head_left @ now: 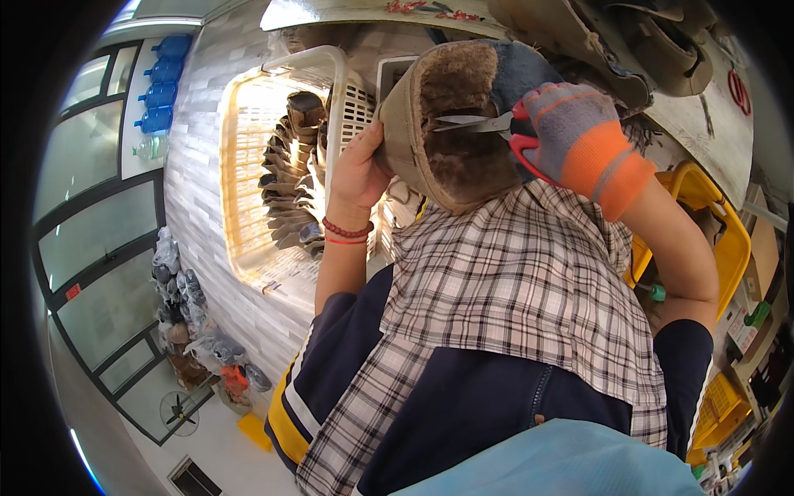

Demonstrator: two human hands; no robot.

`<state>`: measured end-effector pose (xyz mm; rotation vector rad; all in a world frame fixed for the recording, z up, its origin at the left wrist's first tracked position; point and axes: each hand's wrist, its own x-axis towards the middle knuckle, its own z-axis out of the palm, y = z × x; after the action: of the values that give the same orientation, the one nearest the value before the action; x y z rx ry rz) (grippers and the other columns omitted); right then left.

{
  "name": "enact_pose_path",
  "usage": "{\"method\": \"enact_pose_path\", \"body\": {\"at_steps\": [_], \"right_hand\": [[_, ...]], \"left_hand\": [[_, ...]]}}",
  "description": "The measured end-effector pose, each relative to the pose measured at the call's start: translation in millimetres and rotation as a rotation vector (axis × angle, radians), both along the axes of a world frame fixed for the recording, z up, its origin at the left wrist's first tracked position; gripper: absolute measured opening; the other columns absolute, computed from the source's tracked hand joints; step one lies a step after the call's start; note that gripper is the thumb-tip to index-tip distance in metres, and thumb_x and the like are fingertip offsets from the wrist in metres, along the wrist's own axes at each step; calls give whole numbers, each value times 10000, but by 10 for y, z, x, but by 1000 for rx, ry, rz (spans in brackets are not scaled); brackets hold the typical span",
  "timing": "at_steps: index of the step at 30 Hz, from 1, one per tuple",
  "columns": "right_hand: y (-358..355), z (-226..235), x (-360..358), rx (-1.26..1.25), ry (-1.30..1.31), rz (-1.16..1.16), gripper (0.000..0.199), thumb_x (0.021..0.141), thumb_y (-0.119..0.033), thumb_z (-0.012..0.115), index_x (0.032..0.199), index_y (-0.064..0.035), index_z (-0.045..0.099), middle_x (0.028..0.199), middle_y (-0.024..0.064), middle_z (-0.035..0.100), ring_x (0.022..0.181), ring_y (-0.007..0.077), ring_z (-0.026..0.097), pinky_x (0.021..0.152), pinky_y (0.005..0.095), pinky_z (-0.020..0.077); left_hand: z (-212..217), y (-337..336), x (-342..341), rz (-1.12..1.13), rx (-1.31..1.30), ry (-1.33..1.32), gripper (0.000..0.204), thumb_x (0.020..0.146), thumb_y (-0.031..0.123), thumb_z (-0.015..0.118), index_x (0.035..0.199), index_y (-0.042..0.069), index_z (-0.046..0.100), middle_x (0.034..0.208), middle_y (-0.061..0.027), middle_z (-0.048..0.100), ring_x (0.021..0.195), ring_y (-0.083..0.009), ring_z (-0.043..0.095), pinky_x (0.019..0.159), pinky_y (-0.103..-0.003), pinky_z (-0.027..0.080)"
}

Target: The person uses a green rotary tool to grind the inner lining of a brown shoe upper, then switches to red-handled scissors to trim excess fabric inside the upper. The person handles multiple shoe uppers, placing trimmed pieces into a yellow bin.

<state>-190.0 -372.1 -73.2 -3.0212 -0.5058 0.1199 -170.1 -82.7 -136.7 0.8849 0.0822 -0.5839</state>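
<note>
A khaki winter hat [403, 145] with brown fur lining and a blue denim-like part is held up in front of me, its lined opening facing me. My left hand [361, 169], bare with a beaded bracelet at the wrist, grips the hat's left side. On my right hand [571, 124] is a grey and orange glove, and its fingers are closed round the red handles of a pair of scissors [496, 124]. The blades are parted and point left across the hat's opening. Whether they touch the fabric I cannot tell.
A cream plastic basket [234, 165] with several stacked brown pieces [298, 178] stands to the left. Ahead is a white worktable [347, 12] with more khaki hats [662, 54] on its right part. A yellow basket [732, 240] sits beyond my right elbow.
</note>
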Motion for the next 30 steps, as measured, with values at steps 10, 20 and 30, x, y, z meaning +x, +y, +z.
{"method": "enact_pose_path", "body": {"at_steps": [10, 20, 30], "right_hand": [[146, 36, 146, -32, 186, 66, 223, 750, -271, 639, 870, -91, 692, 837, 90, 681, 730, 233, 670, 596, 345, 534], [198, 108, 175, -134, 283, 87, 187, 742, -250, 650, 847, -111, 718, 803, 81, 684, 728, 234, 672, 608, 344, 539], [-255, -24, -157, 175, -86, -129, 258, 740, -335, 691, 914, -146, 668, 839, 30, 670, 776, 215, 653, 656, 327, 508]], "left_hand": [[-18, -30, 41, -3, 5, 11, 397, 967, 228, 465, 1281, -12, 450, 1215, -106, 570, 1081, -206, 574, 920, -357, 473], [-26, -50, 55, -32, -18, 34, 384, 982, 224, 409, 1263, -34, 452, 1235, -143, 551, 1123, -242, 545, 980, -383, 431], [-48, -69, 63, -18, -5, 13, 394, 976, 241, 430, 1272, -18, 450, 1238, -131, 551, 1125, -244, 543, 979, -385, 425]]}}
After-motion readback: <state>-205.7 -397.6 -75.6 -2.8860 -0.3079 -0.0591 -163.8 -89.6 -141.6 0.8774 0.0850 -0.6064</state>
